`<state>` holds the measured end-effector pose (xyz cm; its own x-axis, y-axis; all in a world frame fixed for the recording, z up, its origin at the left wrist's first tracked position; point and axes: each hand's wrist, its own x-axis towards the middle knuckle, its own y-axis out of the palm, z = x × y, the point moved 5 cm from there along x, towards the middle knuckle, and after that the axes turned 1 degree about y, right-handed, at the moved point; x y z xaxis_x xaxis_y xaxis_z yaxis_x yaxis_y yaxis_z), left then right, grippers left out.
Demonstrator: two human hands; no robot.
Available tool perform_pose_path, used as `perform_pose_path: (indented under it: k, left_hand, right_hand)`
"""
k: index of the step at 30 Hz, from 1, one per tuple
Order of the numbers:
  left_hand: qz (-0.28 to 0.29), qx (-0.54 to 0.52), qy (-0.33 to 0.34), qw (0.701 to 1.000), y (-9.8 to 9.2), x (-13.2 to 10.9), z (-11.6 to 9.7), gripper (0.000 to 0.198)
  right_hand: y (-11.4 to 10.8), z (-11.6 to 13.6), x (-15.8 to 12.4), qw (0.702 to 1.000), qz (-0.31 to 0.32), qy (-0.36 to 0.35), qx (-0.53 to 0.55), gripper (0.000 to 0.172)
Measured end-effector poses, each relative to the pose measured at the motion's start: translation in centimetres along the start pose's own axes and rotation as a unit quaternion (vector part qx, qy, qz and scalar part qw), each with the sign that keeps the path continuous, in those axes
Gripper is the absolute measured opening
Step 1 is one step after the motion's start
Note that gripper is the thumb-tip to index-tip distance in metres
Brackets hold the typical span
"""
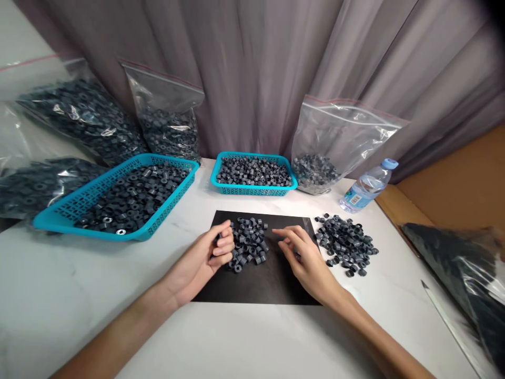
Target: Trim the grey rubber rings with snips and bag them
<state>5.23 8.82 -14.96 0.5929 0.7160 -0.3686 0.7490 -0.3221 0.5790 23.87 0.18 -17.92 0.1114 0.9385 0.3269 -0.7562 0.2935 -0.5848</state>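
A black mat [252, 289] lies on the white table, with a pile of small dark grey ring-shaped parts [249, 243] on it. My left hand [215, 250] is at the pile's left edge, its fingers curled round some dark parts that show between them. On the right side of the mat is my right hand [302, 255], palm down with thumb and index finger apart; a dark part shows under its curled fingers. A second pile of dark parts [347, 243] lies to the right, partly off the mat's edge.
Two blue baskets [145, 234] [256, 190] of dark parts stand behind. Clear bags [169, 126] of parts line the back and left. A bottle [365, 189], another clear bag [315, 168], a cardboard box [465, 184] and a dark bag [453, 263] are at right.
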Motion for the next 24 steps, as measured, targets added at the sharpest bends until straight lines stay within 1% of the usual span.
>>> perform_pose_path:
  k: [2,5,8,10,11,14,18,21,22,24]
  left_hand:
    - [-0.008,-0.01,0.017,1.0,-0.7,0.3,-1.0,0.035]
    - [-0.018,-0.019,0.03,0.999,-1.6,0.6,-1.7,0.035]
    - [-0.021,-0.016,0.029,0.999,-1.9,0.6,-1.6,0.033]
    - [-0.018,-0.005,0.014,1.0,-1.8,0.6,-1.0,0.031]
    - [-0.014,0.004,0.001,1.0,-1.6,0.5,-0.6,0.031]
    - [0.0,0.036,-0.035,0.999,-1.0,0.2,0.7,0.032]
    - [0.02,0.083,-0.061,0.994,-0.3,-0.5,2.2,0.035]
    - [0.027,0.11,-0.067,0.991,0.2,-1.0,2.7,0.036]
    - [0.027,0.116,-0.065,0.991,0.3,-1.2,2.8,0.036]
    - [0.027,0.127,-0.067,0.989,0.5,-1.4,2.9,0.036]
  right_hand:
    - [0.5,-0.5,1.5,1.0,0.009,-0.013,-0.013,0.029]
    - [1.1,-1.6,4.0,1.0,0.007,-0.008,-0.008,0.024]
    - [1.3,-2.7,5.9,1.0,0.001,0.009,0.003,0.013]
    - [1.2,-3.0,6.4,1.0,0.004,0.017,0.016,0.006]
    - [1.0,-2.9,6.3,0.999,0.005,0.019,0.026,0.006]
    - [0.2,-1.4,5.4,0.997,0.011,0.019,0.068,0.012]
    - [-0.3,2.2,3.8,0.987,0.052,0.01,0.153,0.019]
    - [0.2,4.3,3.0,0.966,0.086,0.003,0.244,0.018]
    - [0.4,4.8,2.8,0.963,0.089,-0.004,0.254,0.016]
    - [0.5,5.5,2.3,0.97,0.073,-0.035,0.23,0.011]
